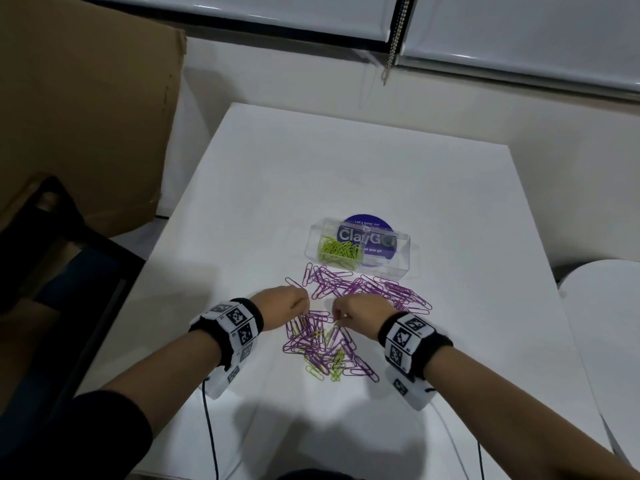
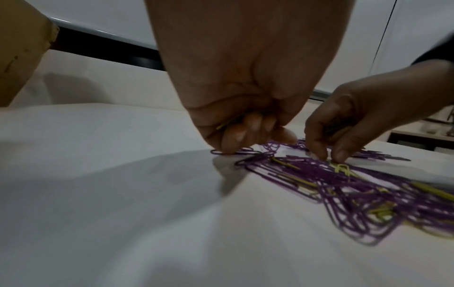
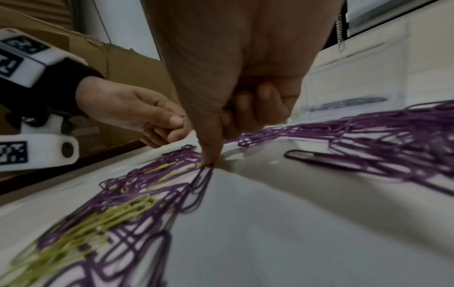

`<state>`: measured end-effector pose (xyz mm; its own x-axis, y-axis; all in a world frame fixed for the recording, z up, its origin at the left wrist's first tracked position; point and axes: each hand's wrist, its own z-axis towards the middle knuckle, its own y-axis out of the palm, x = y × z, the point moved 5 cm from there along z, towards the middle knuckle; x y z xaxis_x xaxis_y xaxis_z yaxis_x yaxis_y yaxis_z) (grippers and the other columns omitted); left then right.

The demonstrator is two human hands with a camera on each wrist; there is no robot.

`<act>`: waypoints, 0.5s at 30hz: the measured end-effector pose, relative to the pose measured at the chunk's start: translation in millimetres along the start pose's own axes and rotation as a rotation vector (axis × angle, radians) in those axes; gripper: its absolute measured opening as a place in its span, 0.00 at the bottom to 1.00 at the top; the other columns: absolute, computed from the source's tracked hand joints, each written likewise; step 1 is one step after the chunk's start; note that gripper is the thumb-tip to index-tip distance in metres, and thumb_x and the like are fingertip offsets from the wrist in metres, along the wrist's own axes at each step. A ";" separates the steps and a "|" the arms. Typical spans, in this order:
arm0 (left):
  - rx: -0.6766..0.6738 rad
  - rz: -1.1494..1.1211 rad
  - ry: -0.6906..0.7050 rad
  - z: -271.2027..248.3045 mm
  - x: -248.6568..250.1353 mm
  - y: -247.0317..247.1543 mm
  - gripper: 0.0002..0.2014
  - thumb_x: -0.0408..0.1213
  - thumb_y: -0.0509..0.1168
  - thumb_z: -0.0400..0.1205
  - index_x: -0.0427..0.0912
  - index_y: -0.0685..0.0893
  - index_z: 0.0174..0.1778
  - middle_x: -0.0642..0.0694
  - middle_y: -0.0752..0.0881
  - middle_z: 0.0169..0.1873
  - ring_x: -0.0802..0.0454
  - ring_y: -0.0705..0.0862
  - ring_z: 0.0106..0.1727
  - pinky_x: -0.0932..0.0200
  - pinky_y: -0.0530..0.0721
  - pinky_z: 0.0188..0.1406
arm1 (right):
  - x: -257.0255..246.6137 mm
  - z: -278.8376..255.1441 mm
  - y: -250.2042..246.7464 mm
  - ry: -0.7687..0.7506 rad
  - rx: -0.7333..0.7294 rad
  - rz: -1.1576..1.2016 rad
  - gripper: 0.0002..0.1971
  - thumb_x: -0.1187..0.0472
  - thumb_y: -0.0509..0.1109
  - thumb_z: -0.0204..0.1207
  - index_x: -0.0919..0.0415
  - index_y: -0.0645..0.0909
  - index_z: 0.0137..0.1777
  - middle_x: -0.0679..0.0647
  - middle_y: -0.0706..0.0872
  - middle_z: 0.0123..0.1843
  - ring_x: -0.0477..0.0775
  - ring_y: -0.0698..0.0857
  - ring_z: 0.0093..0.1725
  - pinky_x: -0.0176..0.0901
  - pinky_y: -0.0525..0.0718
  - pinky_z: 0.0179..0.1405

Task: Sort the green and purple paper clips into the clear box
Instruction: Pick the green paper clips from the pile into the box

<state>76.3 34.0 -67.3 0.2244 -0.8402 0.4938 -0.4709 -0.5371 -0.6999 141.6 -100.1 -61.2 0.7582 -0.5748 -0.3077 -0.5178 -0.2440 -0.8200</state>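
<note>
White tabletop [image 1: 381, 168] is serving as the sorting surface, its matte finish giving strong contrast to the thin coated wire clips. Cardboard [image 1: 86, 98] is leaning at 10 o'clock, and a blind chain [image 1: 393, 46] is hanging at 12 o'clock.

Clear box [image 1: 358, 249] is standing at 12 o'clock of the hands, rigid transparent plastic, divided; its left compartment is holding green clips [image 1: 337, 251], the right one appears empty. Positioning it just beyond the piles is likely keeping each transfer short.

Purple clips [image 1: 374, 289] are lying in a band just in front of the box; a mixed pile [image 1: 322, 344] of purple and green is lying at 6 o'clock of that band.

Left hand [image 1: 289, 303] is curling over the pile's 11 o'clock edge, fingers [image 2: 236, 136] apparently bunching collected clips. Right hand [image 1: 360, 315] is pinching at a green clip [image 2: 341, 168] in the pile, other fingers curling on what looks like gathered clips. Slick looped wire is tangling readily, so single picks are advisable
</note>
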 end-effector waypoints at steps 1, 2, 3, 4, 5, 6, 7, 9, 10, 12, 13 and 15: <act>-0.007 0.029 0.016 -1.8 0.4 0.8 0.12 0.41 0.54 0.86 0.41 0.80 0.54 0.45 0.85 0.54 0.48 0.81 0.52 0.55 0.77 0.53 | 2.8 0.0 -0.1 0.013 -0.026 -0.003 0.09 0.58 0.63 0.80 0.59 0.78 0.56 0.56 0.85 0.57 0.58 0.82 0.57 0.44 0.75 0.48; -0.016 0.067 0.034 -3.0 0.9 2.2 0.11 0.43 0.57 0.84 0.43 0.80 0.56 0.47 0.84 0.56 0.50 0.81 0.54 0.57 0.76 0.53 | 6.3 -0.7 0.6 0.028 -0.055 -0.001 0.10 0.57 0.63 0.79 0.60 0.78 0.56 0.56 0.85 0.57 0.58 0.82 0.56 0.44 0.73 0.46; -0.025 0.109 0.050 -3.5 1.3 3.6 0.12 0.45 0.60 0.83 0.45 0.80 0.59 0.49 0.82 0.58 0.51 0.81 0.57 0.58 0.76 0.54 | 10.9 -2.2 1.7 0.047 -0.078 0.009 0.10 0.56 0.64 0.79 0.60 0.78 0.55 0.57 0.85 0.56 0.58 0.82 0.54 0.43 0.72 0.45; -0.027 0.146 0.059 -3.5 0.9 4.9 0.13 0.45 0.61 0.82 0.47 0.79 0.61 0.51 0.81 0.60 0.51 0.80 0.59 0.59 0.75 0.55 | 15.6 -4.3 3.3 0.070 -0.097 0.028 0.11 0.55 0.64 0.79 0.61 0.79 0.55 0.58 0.85 0.56 0.57 0.81 0.51 0.42 0.71 0.44; -0.020 0.172 0.064 -3.2 0.1 5.6 0.13 0.44 0.62 0.82 0.48 0.79 0.62 0.51 0.81 0.61 0.51 0.80 0.61 0.59 0.75 0.56 | 20.6 -6.6 5.2 0.093 -0.110 0.053 0.11 0.54 0.64 0.79 0.61 0.79 0.54 0.58 0.85 0.55 0.54 0.79 0.48 0.42 0.70 0.44; -0.006 0.189 0.066 -2.3 -0.8 5.7 0.13 0.43 0.62 0.82 0.48 0.79 0.62 0.51 0.80 0.61 0.51 0.80 0.61 0.59 0.75 0.56 | 25.7 -9.3 6.9 0.116 -0.114 0.078 0.12 0.54 0.64 0.79 0.62 0.79 0.54 0.58 0.86 0.55 0.52 0.77 0.46 0.41 0.69 0.44; 0.011 0.198 0.068 -1.5 -1.0 5.2 0.13 0.43 0.62 0.82 0.48 0.79 0.62 0.50 0.81 0.61 0.51 0.80 0.61 0.59 0.75 0.56 | 31.1 -12.2 8.4 0.138 -0.111 0.104 0.12 0.54 0.64 0.79 0.62 0.80 0.53 0.59 0.86 0.55 0.51 0.76 0.45 0.41 0.70 0.44; 0.037 0.196 0.066 1.3 0.4 4.2 0.12 0.44 0.62 0.82 0.47 0.80 0.60 0.50 0.81 0.60 0.51 0.81 0.59 0.60 0.75 0.55 | 40.2 -20.0 9.1 0.170 -0.086 0.136 0.12 0.54 0.64 0.79 0.62 0.80 0.54 0.59 0.86 0.54 0.53 0.77 0.46 0.41 0.70 0.44; 0.044 0.191 0.064 2.8 1.6 3.9 0.12 0.45 0.61 0.82 0.47 0.81 0.59 0.50 0.82 0.59 0.51 0.81 0.58 0.60 0.75 0.53 | 43.7 -24.2 8.7 0.179 -0.064 0.140 0.11 0.55 0.64 0.79 0.62 0.79 0.54 0.59 0.86 0.54 0.55 0.79 0.47 0.40 0.70 0.44; 0.056 0.201 0.071 5.1 5.2 3.0 0.12 0.45 0.60 0.83 0.46 0.81 0.59 0.50 0.82 0.59 0.50 0.81 0.57 0.60 0.75 0.52 | 49.6 -31.6 8.8 0.203 -0.014 0.141 0.11 0.55 0.63 0.79 0.60 0.76 0.57 0.58 0.86 0.54 0.59 0.82 0.52 0.40 0.69 0.43; 0.061 0.216 0.079 6.3 6.6 2.6 0.13 0.46 0.59 0.84 0.46 0.81 0.59 0.49 0.82 0.58 0.50 0.81 0.58 0.60 0.75 0.53 | 51.7 -34.8 8.8 0.219 0.009 0.144 0.11 0.55 0.63 0.79 0.59 0.75 0.58 0.57 0.86 0.55 0.59 0.83 0.54 0.40 0.69 0.43; 0.064 0.239 0.093 8.7 8.6 2.4 0.13 0.47 0.58 0.84 0.46 0.81 0.60 0.49 0.82 0.58 0.50 0.81 0.58 0.59 0.76 0.54 | 54.4 -38.5 9.1 0.251 0.042 0.160 0.11 0.55 0.62 0.79 0.57 0.75 0.58 0.57 0.86 0.55 0.59 0.82 0.55 0.41 0.70 0.43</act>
<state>84.6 24.8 -69.2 0.0323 -0.9350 0.3533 -0.4452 -0.3299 -0.8324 162.9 -163.6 -66.8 0.5441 -0.7795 -0.3103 -0.6024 -0.1055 -0.7912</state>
